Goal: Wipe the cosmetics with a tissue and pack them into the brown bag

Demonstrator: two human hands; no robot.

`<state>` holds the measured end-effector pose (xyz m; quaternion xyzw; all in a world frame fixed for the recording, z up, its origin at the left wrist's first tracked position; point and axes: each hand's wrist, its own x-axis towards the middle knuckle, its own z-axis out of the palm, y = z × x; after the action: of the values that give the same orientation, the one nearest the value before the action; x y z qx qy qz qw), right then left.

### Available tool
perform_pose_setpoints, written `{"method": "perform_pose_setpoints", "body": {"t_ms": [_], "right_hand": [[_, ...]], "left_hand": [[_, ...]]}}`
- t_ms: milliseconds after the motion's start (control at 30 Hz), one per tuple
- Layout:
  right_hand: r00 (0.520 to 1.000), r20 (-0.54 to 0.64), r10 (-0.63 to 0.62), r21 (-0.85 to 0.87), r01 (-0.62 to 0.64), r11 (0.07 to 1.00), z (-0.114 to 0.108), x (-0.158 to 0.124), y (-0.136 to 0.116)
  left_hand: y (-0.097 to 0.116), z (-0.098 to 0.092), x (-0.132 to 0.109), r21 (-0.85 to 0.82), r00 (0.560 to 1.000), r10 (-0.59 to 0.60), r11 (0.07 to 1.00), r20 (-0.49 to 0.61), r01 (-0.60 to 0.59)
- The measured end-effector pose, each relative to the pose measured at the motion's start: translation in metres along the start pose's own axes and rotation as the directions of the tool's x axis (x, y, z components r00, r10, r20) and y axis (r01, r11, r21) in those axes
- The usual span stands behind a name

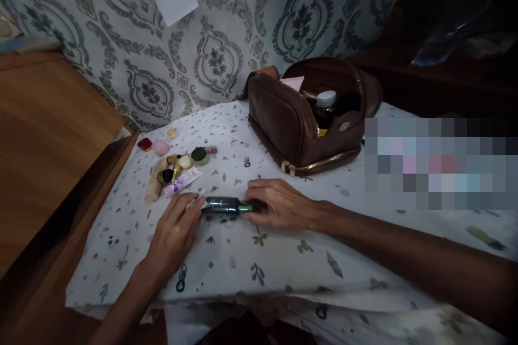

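A dark green bottle (222,206) with a label lies sideways just over the white patterned cloth, between my two hands. My right hand (279,205) is closed around its narrow neck and dark top. At the other end, my left hand (178,226) pinches a thin white piece (198,204), perhaps tissue, against the bottle's base. Beyond my left hand lie small cosmetics: a white and purple tube (183,181), a beige bottle (156,182), a dark green-lidded jar (199,156) and a pink sponge (161,147).
A brown bag (283,118) stands unzipped at the back right, with a white-capped bottle (326,99) inside. The patterned cloth (230,264) covers the surface. To the left is a wooden furniture panel (52,135); a patterned wall (218,59) rises behind. An area at right is pixelated.
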<state>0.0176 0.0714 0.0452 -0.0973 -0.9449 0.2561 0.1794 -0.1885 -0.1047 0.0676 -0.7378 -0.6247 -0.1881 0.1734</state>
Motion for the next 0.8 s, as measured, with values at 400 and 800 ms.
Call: {"method": "perform_pose_setpoints", "body": {"t_ms": [400, 800], "right_hand": [[0.997, -0.013, -0.082, 0.069, 0.082, 0.994, 0.005, -0.001, 0.004], [0.997, 0.064, -0.032, 0.065, 0.028, 0.997, 0.001, -0.001, -0.001]], "left_hand": [[0.058, 0.014, 0.033, 0.004, 0.977, 0.183, 0.983, 0.113, -0.185], [0.007, -0.01, -0.007, 0.062, 0.999, -0.021, 0.998, 0.043, 0.019]]}}
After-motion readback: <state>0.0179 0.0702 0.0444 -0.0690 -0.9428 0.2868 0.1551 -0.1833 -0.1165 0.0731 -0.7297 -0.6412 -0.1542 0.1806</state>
